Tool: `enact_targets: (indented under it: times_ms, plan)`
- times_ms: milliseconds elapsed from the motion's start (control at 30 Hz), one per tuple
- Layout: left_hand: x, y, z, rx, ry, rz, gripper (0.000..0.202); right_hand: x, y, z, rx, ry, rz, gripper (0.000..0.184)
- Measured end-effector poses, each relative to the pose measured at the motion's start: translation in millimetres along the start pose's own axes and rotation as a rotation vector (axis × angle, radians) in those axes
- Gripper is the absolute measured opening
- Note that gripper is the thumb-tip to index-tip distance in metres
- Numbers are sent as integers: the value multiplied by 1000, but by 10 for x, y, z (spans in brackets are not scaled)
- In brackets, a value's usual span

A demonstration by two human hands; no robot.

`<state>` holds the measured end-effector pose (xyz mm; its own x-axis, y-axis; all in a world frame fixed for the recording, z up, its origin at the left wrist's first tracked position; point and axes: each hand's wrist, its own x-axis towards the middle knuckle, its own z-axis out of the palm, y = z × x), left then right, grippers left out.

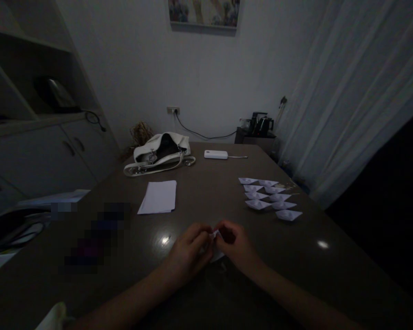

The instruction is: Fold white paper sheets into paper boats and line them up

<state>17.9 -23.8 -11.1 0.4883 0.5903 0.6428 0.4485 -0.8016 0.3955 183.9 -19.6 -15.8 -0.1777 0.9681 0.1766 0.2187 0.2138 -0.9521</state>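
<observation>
Between my two hands, just above the near part of the table, is a small piece of folded white paper [217,254]. My left hand [192,250] grips it from the left with curled fingers. From the right, my right hand [237,245] pinches its upper edge between thumb and fingers. Much of the paper is hidden behind my fingers, so its full shape does not show. Several folded paper boats [257,204] stand in rows to the right. A stack of white paper sheets [158,197] lies on the table to the left.
On the brown table [206,197], a white handbag [161,149] sits at the far left and a white power bank [215,155] with a short cable at the back. A blurred-out patch [96,236] covers something at the left. Kettles [263,124] stand beyond the far right corner.
</observation>
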Motion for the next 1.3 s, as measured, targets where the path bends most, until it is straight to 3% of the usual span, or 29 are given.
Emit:
enact_targets:
  times_ms: [267,500,600,700,800,867,933,1133,1300]
  plan:
    - [-4,16,-58,122,3,110,13,9,-6,-24,-24,-74,-51,14]
    - [-54,17,-75,206,-44,166,12,7,17,-20,162,-68,17,14]
    - [-35,38,-84,103,-41,78,12,0,-20,-33,246,-88,67,11]
    - [21,50,-93,-139,-12,-160,10,-4,-79,-55,275,-107,40,8]
    - [78,22,-78,-370,-105,-437,18,-4,-113,-69,272,-96,-2,13]
    - [98,-8,-62,-449,-200,-524,29,-2,-113,-73,269,-88,9,14]
    - [103,-32,-51,-459,-219,-549,34,5,-96,-75,280,-84,39,16]
    - [82,-51,-62,-326,-129,-506,29,46,14,-81,280,-17,116,34]
    - [89,-50,-74,-294,-136,-508,26,58,24,-91,198,-39,71,25]
